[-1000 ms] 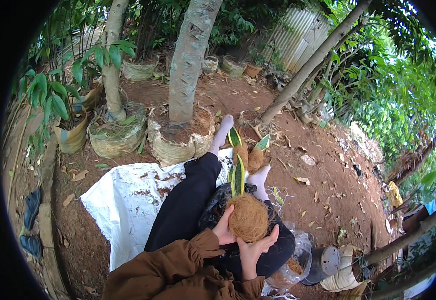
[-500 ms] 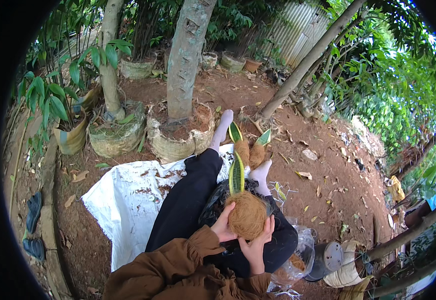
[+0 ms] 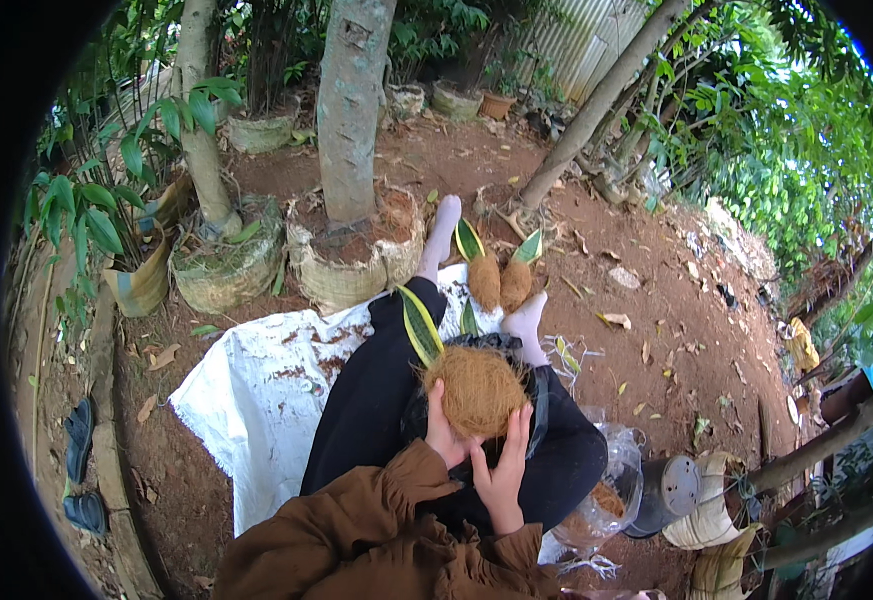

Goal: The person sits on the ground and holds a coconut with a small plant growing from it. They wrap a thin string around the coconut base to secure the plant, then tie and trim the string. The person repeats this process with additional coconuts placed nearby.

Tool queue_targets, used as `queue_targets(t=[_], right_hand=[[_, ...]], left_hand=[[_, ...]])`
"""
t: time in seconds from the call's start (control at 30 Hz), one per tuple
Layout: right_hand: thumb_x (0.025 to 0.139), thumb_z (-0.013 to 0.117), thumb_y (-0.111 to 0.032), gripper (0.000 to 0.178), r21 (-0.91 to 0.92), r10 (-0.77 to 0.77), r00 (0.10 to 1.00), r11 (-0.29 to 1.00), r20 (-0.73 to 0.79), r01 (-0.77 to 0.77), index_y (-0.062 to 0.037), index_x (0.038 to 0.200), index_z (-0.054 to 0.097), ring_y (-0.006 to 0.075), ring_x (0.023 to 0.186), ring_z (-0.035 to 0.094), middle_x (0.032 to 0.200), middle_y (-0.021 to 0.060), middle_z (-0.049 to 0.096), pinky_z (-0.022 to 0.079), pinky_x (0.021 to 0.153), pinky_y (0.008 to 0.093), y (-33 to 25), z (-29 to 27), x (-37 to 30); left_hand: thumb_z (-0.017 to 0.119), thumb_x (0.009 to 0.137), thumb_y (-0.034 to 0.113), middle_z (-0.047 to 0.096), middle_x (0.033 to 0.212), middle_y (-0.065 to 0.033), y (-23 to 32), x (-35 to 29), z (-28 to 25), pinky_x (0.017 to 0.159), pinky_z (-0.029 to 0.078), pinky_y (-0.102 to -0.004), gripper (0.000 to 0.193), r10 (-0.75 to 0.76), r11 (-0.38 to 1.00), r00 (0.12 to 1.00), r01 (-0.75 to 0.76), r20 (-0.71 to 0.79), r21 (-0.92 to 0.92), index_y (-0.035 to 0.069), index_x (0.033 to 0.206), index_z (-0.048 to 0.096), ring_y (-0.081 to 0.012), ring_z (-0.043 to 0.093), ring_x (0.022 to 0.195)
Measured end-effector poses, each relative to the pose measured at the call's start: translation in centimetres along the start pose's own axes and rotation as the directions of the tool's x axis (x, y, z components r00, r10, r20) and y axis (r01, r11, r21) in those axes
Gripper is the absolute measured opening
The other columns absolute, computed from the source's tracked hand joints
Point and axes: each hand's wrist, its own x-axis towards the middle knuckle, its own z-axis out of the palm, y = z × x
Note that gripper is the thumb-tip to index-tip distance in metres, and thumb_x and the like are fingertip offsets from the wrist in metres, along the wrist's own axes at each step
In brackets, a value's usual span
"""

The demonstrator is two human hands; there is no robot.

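Note:
Above my lap is a ball of brown coconut fibre [image 3: 477,392], its loose strands sticking out. A yellow-edged snake plant leaf [image 3: 420,327] rises from its far left side. My left hand [image 3: 447,432] cups the ball's lower left with curled fingers. From the lower right, my right hand [image 3: 504,478] presses its fairly straight fingers against the fibre, so the ball rests between both hands. Black plastic [image 3: 415,412] lies on my lap under it. Another leaf tip [image 3: 469,320] shows just beyond the ball, its base hidden.
Beyond my feet lie two fibre-wrapped snake plants [image 3: 485,282]. A white sack [image 3: 247,400] with brown crumbs is spread at left. To my right are a clear bag of fibre [image 3: 602,500] and a dark pot [image 3: 669,492]. Trees in sack planters [image 3: 342,270] stand ahead; sandals [image 3: 79,440] lie far left.
The ball has turned and tilted, so its leaf now leans left instead of pointing straight ahead. My right hand has slid lower along the ball, and the view has shifted slightly.

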Motion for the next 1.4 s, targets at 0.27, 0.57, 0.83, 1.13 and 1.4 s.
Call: queue_targets(t=[0.27,0.57,0.83,1.13,1.4], right_hand=[[0.074,0.079,-0.027,0.092,0.140,0.044,0.999,0.989,-0.030,-0.039,0.0037,0.146,0.031,0.0420,0.134,0.040,0.146,0.0277,0.038,0.033,0.110,0.0457,0.5,-1.1,4.2],[0.058,0.092,-0.029,0.105,0.355,0.183,0.950,0.896,0.254,-0.268,0.0047,0.142,0.038,0.0289,0.119,0.059,0.128,0.0215,0.058,0.046,0.101,0.0377,1.5,-2.2,6.7],[0.062,0.089,-0.012,0.095,0.682,0.305,0.921,0.622,0.243,-0.385,0.0029,0.140,0.037,0.0228,0.122,0.053,0.133,0.0146,0.053,0.043,0.104,0.0366,1.2,0.6,5.3],[0.067,0.089,-0.023,0.081,0.594,0.419,0.864,0.631,0.279,-0.498,0.0029,0.129,0.044,0.0254,0.115,0.056,0.123,0.0199,0.055,0.046,0.099,0.0378,-0.3,0.6,5.1],[0.069,0.084,-0.043,0.090,-0.135,0.365,0.927,0.926,0.081,-0.353,0.0026,0.134,0.041,0.0440,0.125,0.044,0.136,0.0293,0.039,0.039,0.102,0.0493,-2.7,-1.5,5.2]], left_hand=[[0.037,0.095,0.061,0.041,0.148,-0.0127,-0.6,0.5,-0.9,0.111,0.036,-0.0494,0.073,-0.038,0.996,0.975,0.019,0.218,0.087,0.011,0.149,0.032,-0.0292,0.044,0.134],[0.043,0.094,0.061,0.041,0.147,-0.0153,0.5,0.7,-1.6,0.110,0.037,-0.0474,0.077,-0.059,0.949,0.962,-0.028,0.266,0.315,0.008,0.148,0.029,-0.0299,0.044,0.134],[0.034,0.094,0.067,0.051,0.139,-0.0159,-0.1,0.7,-1.3,0.105,0.043,-0.0450,0.078,0.197,0.941,0.967,-0.232,0.161,0.247,0.006,0.142,0.040,-0.0293,0.053,0.125],[0.029,0.092,0.068,0.053,0.135,-0.0179,1.2,0.7,-1.6,0.101,0.046,-0.0484,0.080,0.106,0.983,0.987,-0.123,0.123,0.140,0.006,0.141,0.042,-0.0321,0.055,0.121],[0.030,0.094,0.063,0.056,0.133,-0.0163,1.8,0.6,-1.1,0.102,0.045,-0.0466,0.075,0.096,0.979,0.978,-0.126,0.185,0.159,0.006,0.140,0.044,-0.0308,0.056,0.120]])
